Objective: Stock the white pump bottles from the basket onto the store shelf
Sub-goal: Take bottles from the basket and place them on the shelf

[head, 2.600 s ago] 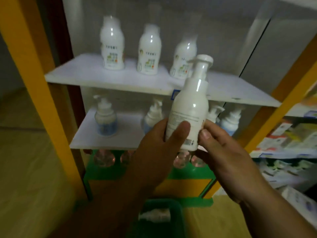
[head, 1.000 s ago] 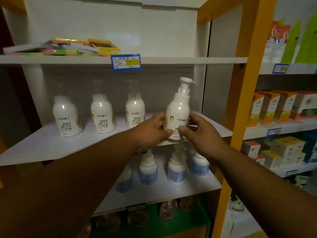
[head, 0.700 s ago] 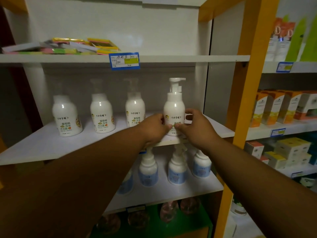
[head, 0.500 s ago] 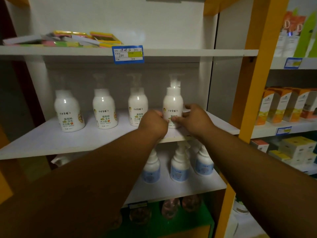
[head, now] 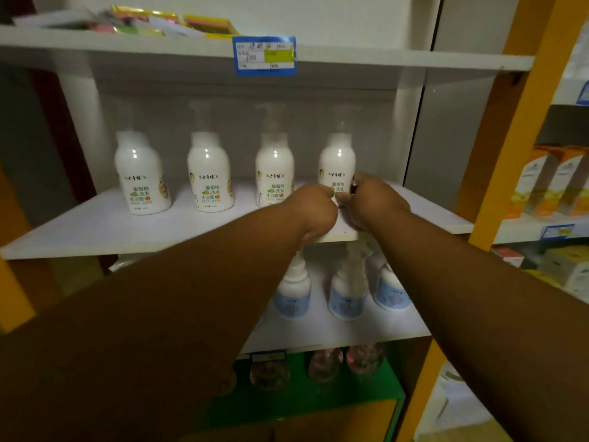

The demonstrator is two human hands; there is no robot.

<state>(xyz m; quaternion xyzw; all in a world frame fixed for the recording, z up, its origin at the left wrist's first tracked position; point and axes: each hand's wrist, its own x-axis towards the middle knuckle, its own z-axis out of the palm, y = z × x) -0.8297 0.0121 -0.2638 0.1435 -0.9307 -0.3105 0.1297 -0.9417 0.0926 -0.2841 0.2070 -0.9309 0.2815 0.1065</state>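
Observation:
Several white pump bottles stand in a row on the white middle shelf (head: 95, 224). The rightmost white pump bottle (head: 337, 161) stands upright at the row's right end. My left hand (head: 314, 208) and my right hand (head: 371, 202) both close around its base, fingertips almost meeting in front of its label. Its lower part is hidden behind my hands. Three more bottles stand to its left: one (head: 274, 173) right beside my left hand, one (head: 208, 173) in the middle, one (head: 141, 173) at the far left. The basket is out of view.
Flat coloured packs (head: 165, 23) lie on the top shelf, with a blue price tag (head: 264, 55) on its edge. Blue-labelled pump bottles (head: 345, 295) stand on the shelf below. An orange upright (head: 522, 122) borders the right side, with boxed goods (head: 554, 183) beyond it.
The bottle went from held in front of the shelf to standing at the right end of the row. Both hands slid down to its base and stayed on it.

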